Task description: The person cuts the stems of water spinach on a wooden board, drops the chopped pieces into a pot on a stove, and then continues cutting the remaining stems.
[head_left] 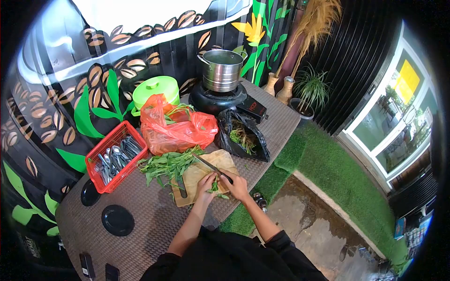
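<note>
The small bunch of greens (214,186) lies on the cutting board (197,175), pinned under the left hand (205,182), its grip pressed down on the stems. Just beside it the right hand (236,183) has its grip wrapped round the knife (210,165), blade reaching away toward the loose pile of leaves (166,166). Better to keep the left fingertips curled back from the edge. Beyond lie an orange bag (178,129) and a red basket of spoons (115,157) on the surface (154,225).

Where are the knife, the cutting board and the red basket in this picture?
knife (208,165), head view, on the middle of the blade.
cutting board (199,172), head view, on a bare part of the wood.
red basket (110,140), head view, on its near rim.
</note>
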